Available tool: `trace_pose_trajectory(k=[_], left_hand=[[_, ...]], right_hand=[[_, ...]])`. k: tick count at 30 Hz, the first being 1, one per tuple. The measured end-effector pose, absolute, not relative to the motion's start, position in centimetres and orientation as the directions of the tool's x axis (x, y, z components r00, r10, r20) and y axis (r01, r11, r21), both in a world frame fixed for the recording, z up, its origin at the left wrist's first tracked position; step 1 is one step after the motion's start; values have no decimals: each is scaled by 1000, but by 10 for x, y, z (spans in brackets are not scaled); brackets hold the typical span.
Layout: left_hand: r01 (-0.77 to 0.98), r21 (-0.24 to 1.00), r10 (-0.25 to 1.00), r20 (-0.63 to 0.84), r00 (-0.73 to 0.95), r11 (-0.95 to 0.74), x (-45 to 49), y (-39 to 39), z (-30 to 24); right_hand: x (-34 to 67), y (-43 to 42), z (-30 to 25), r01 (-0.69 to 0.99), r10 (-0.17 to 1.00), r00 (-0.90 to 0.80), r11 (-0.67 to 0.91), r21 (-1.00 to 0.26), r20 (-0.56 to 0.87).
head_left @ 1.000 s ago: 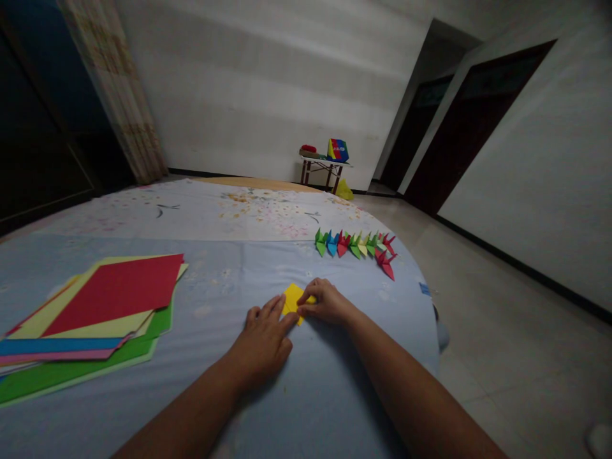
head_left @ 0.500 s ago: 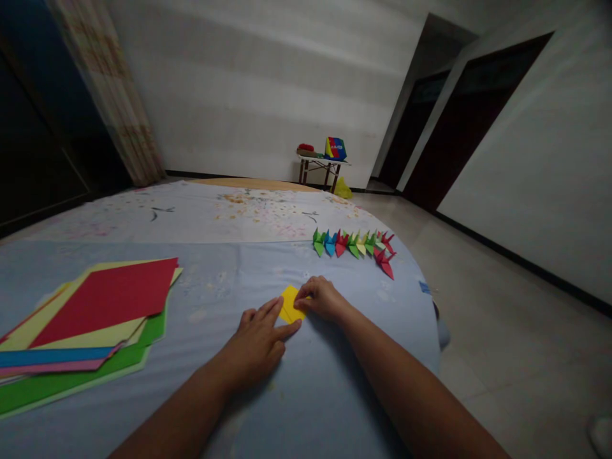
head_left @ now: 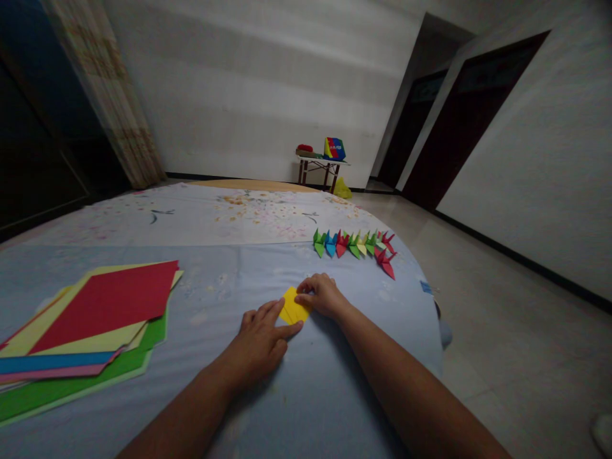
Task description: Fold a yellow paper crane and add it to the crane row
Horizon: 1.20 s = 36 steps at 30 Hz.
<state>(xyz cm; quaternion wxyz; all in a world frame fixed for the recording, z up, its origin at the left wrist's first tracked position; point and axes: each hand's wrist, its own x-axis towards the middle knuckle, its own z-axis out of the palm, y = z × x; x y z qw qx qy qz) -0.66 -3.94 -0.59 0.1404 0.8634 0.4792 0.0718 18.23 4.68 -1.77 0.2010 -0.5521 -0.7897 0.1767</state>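
Note:
A small folded yellow paper (head_left: 293, 307) lies on the pale blue bedsheet (head_left: 306, 395) in front of me. My left hand (head_left: 261, 338) rests flat on the sheet with fingers stretched out, fingertips pressing the paper's near left edge. My right hand (head_left: 321, 295) is curled, its fingertips pinched on the paper's right edge. Both forearms reach in from the bottom of the view.
A fanned stack of coloured paper sheets (head_left: 90, 325), red on top, lies at the left. A row of several folded paper cranes (head_left: 354, 245) sits beyond my hands near the bed's right edge. A small table (head_left: 321, 164) with colourful items stands by the far wall.
The left hand has shifted slightly, its fingers sliding along the paper's near edge. The right hand has moved a little up the paper's right side. The paper stays in place.

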Motion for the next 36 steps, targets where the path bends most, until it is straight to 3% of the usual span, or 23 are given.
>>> trace_pose_trajectory(k=[10, 16, 19, 23, 27, 30, 36], left_hand=[[780, 361, 857, 141, 496, -511, -10, -37, -15], [729, 555, 916, 214, 340, -400, -13, -33, -17], [639, 695, 944, 224, 242, -329, -12, -29, -20], [482, 860, 986, 140, 93, -167, -10, -26, -19], [531, 831, 983, 185, 15, -165, -10, -26, -7], [596, 782, 976, 219, 6, -180, -8, -27, 3], [476, 877, 998, 43, 49, -61, -2, -18, 14]], right_hand=[[177, 37, -19, 822, 963, -257, 259, -508, 76], [175, 35, -23, 740, 944, -300, 322, -591, 139], [176, 36, -25, 610, 942, -314, 297, -735, 120], [175, 40, -29, 242, 940, -318, 204, -949, 121], [175, 44, -27, -30, 956, -272, 108, -994, 112], [175, 43, -24, -130, 959, -272, 46, -990, 80], [175, 39, -20, -122, 959, -258, 84, -989, 114]])
